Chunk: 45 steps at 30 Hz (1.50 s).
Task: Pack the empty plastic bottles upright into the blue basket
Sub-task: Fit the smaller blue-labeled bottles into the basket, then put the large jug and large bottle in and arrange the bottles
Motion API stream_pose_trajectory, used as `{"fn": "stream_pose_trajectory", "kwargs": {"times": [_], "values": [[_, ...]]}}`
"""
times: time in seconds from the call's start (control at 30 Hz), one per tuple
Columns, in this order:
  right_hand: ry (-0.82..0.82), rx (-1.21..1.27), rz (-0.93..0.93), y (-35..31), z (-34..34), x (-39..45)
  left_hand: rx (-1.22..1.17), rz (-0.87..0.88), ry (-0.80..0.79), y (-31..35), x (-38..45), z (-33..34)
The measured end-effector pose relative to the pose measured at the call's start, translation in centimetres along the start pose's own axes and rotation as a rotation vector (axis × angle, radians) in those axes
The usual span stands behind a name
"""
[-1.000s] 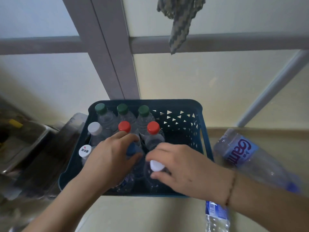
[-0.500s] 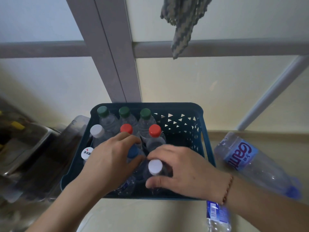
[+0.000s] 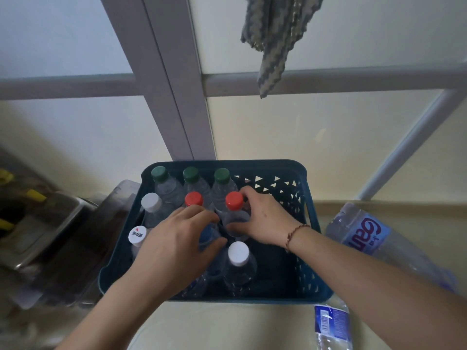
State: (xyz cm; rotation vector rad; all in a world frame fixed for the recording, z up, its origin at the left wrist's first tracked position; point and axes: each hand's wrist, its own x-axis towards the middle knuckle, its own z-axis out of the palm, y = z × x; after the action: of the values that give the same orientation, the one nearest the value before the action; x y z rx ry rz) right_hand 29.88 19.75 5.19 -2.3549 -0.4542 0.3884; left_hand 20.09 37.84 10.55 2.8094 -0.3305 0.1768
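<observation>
**Blue basket, nine caps showing**

Blue basket [image 3: 307,218] on the pale surface [image 3: 240,324] holds upright bottles: three green caps, two red, three white, one blue. The blue-capped bottle [image 3: 208,234] is mostly hidden under the left hand [image 3: 177,248], fingers curled around it. The right hand [image 3: 262,218] wraps the red-capped bottle [image 3: 234,201] at its shoulder. Outside lie two more: a large labelled bottle [image 3: 366,238] and a small one [image 3: 332,327], cut off below.
</observation>
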Motion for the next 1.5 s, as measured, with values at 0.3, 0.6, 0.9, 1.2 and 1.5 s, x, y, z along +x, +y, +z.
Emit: {"fn": "stream_pose_trajectory", "kwargs": {"times": [0.3, 0.6, 0.9, 1.2, 1.5], "values": [[-0.009, 0.048, 0.001, -0.4, 1.2, -0.6, -0.044, -0.008, 0.013, 0.6, -0.1, -1.2], [0.205, 0.214, -0.072, 0.8, -6.5, -9.1, -0.311, 0.076, 0.390, 8.3, 1.2, -0.3], [0.679, 0.166, 0.344, 18.7, -18.0, -28.5, -0.628, 0.584, 0.154, 30.5, 5.9, 12.1], [0.696, -0.095, 1.017, 41.6, -21.4, -42.4, -0.137, 0.728, -0.310, 48.5, 15.5, 28.8], [0.668, 0.076, 0.946, 46.4, -22.1, -42.2, 0.264, 0.994, -0.243, 55.5, 22.7, 35.8]]}}
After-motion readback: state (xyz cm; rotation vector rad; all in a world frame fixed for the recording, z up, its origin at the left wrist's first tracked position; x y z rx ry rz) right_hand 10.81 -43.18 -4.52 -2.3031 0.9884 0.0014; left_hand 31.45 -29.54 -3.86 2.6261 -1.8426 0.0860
